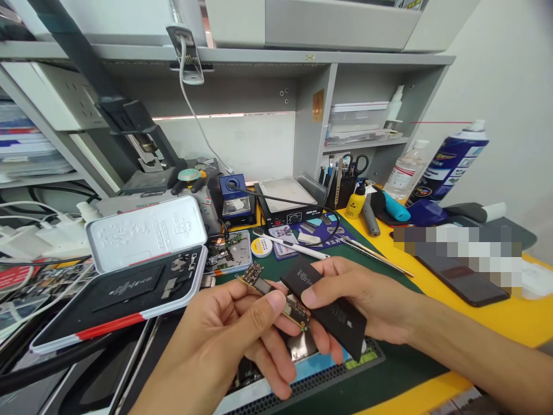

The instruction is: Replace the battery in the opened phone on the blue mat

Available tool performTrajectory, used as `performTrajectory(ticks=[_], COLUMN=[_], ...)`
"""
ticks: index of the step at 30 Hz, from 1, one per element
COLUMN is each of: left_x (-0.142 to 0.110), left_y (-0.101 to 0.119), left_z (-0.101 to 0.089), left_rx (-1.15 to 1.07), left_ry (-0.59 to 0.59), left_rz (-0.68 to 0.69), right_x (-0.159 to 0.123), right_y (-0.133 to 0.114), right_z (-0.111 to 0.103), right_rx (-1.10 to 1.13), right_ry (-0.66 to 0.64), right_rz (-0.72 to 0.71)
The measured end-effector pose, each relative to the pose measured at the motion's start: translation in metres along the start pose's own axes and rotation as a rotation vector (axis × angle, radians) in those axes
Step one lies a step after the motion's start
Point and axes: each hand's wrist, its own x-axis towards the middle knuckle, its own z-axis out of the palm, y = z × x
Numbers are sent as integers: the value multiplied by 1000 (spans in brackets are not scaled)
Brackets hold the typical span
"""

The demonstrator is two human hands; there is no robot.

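Observation:
Pinched between the thumb and fingers of my left hand [248, 328] is a small, narrow circuit board [259, 283], tilted down to the right. My right hand [345, 291] grips a flat black phone battery [341, 320] with printed markings, its thumb on the upper face. The board and battery are side by side; I cannot tell whether they touch. Beneath both hands lies an opened phone [302, 346], mostly hidden by my fingers, on a black honeycomb-patterned holder [328, 369] over a green mat [406, 357].
An open tin [149, 230] with a black battery and small parts stands left. Behind are a soldering iron [294, 245], a heating station [285, 202] and a tweezers holder [341, 190]. At right lie a dark phone [462, 276], a yellow bottle [355, 202] and a spray can [449, 164].

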Motion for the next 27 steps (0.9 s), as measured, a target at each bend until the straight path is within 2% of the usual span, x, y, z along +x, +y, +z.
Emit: performTrajectory(ticks=[13,19,27], left_x=[1,2,1], left_y=[-1,0,-1], left_z=[1,2,1], left_rx=[9,3,-35], left_ry=[-58,-81,-104], left_rz=[-30,-63,-91], right_x=[-3,-5,-2], right_y=[-5,-6,-7], right_z=[2,-4,-6], right_rx=[109,80,84], right_ry=[16,-24,-30], right_rz=[47,203,246])
